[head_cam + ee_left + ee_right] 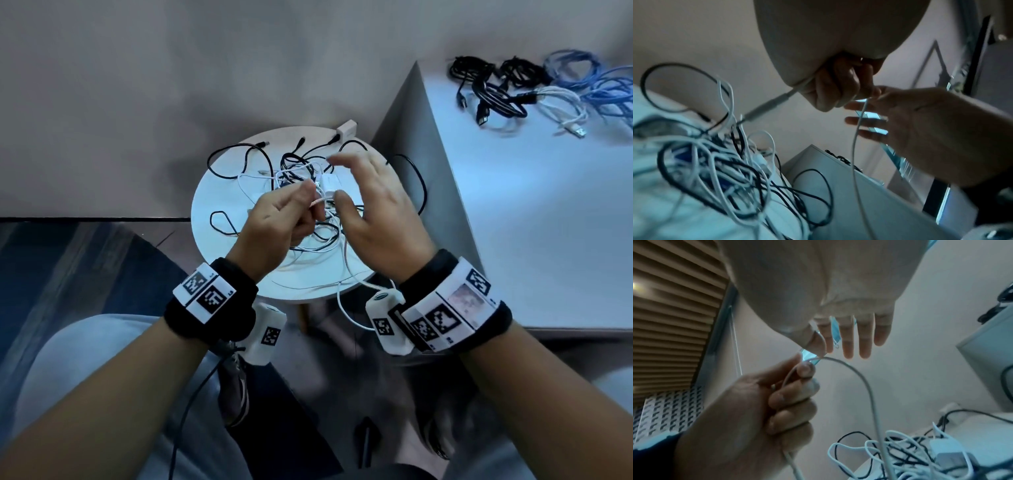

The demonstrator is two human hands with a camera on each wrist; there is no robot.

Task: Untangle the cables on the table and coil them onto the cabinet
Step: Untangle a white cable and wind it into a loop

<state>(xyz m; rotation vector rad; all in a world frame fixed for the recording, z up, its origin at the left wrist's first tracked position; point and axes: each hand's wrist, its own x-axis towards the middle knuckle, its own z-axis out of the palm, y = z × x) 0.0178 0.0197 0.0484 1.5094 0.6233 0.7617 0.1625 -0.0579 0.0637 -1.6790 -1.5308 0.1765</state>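
Head view: white cable (320,202) between left fingers (305,192).

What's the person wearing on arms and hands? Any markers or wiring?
Bare forearms and bare hands, no gloves. Each wrist carries a black wristband: left, right. Each band holds white plates printed with black square fiducial tags, plus a rounded white camera module on the inner side, also tagged. A thin black lead hangs from the left unit.
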